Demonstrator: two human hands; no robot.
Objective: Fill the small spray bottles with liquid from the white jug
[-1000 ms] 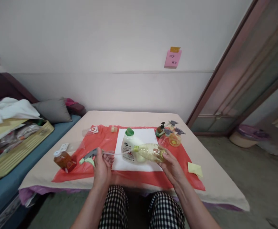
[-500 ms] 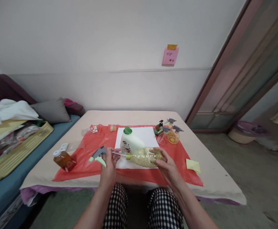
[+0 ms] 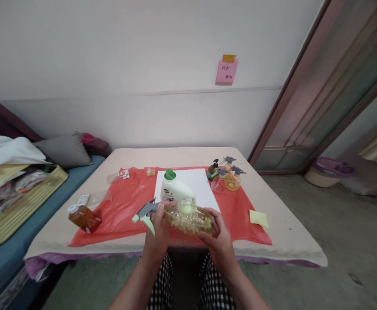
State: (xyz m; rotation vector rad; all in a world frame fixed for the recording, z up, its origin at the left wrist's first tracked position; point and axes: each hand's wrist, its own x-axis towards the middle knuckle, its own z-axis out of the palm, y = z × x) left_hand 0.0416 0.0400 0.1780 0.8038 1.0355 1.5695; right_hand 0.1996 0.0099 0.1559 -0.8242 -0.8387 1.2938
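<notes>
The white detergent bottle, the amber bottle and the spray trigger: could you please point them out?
White detergent bottle (image 3: 175, 190), head view, its body.
Amber bottle (image 3: 84, 218), head view, its side.
Spray trigger (image 3: 144, 214), head view, its grey-green head.

A home room: at the left edge a bed (image 3: 1, 262) piled with pillows (image 3: 63, 150) and laundry (image 3: 7, 148), a cloth-covered low table (image 3: 288, 245) at centre, a sliding door (image 3: 330, 86) at right, a sticky note (image 3: 226, 71) on the wall.
</notes>
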